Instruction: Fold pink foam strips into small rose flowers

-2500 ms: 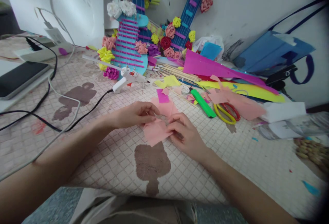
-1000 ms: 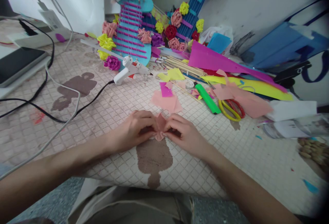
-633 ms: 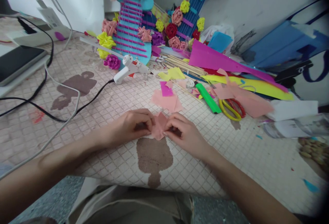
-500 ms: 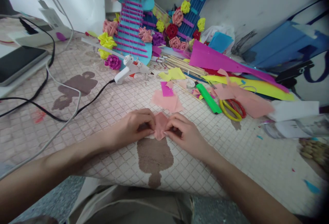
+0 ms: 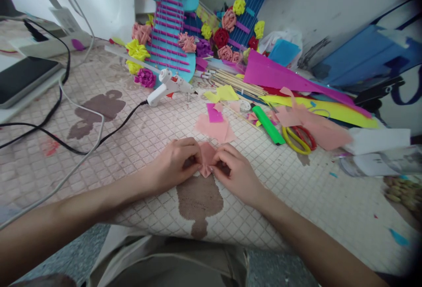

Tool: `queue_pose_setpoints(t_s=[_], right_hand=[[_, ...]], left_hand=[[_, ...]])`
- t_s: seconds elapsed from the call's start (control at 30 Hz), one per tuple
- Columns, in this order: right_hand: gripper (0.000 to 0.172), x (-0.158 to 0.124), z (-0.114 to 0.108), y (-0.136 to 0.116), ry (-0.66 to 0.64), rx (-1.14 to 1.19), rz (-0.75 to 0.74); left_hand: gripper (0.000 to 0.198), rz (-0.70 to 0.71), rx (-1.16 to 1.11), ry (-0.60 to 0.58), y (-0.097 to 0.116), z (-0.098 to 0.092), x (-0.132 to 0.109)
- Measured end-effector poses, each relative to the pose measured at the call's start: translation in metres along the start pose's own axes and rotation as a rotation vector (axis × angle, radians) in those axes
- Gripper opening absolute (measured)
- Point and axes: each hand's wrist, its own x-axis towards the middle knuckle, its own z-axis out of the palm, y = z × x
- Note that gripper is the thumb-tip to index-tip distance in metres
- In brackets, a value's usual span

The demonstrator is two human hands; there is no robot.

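A small piece of pink paper [image 5: 206, 158] is pinched between both my hands just above the patterned table cover [image 5: 138, 133]. My left hand [image 5: 176, 161] grips its left side with curled fingers. My right hand [image 5: 234, 170] pinches its right side with thumb and fingertips. The paper looks folded or gathered into a compact shape; part of it is hidden by my fingers. More pink paper squares [image 5: 216, 128] with a magenta scrap lie just beyond my hands.
A white glue gun [image 5: 166, 88] with a black cord lies further back. A green marker [image 5: 267, 124], yellow-and-red scissors [image 5: 296, 137], wooden sticks [image 5: 237, 85] and coloured sheets [image 5: 280, 78] are at the right. Blue boards with paper flowers [image 5: 174, 41] lean on the wall. A phone [image 5: 23, 78] sits at the left.
The flat pink square has been folded into a smaller bunched shape between my hands. My hands drew closer together and nearer to me; the view tilted slightly.
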Motion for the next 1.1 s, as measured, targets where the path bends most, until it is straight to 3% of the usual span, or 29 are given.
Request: queue_pose_setpoints(t_s=[1.1], right_hand=[[0.011, -0.0017, 0.0048, -0.0014, 0.027, -0.066, -0.016]], left_hand=[[0.005, -0.021, 0.032, 0.065, -0.0009, 0.0072, -0.0017]])
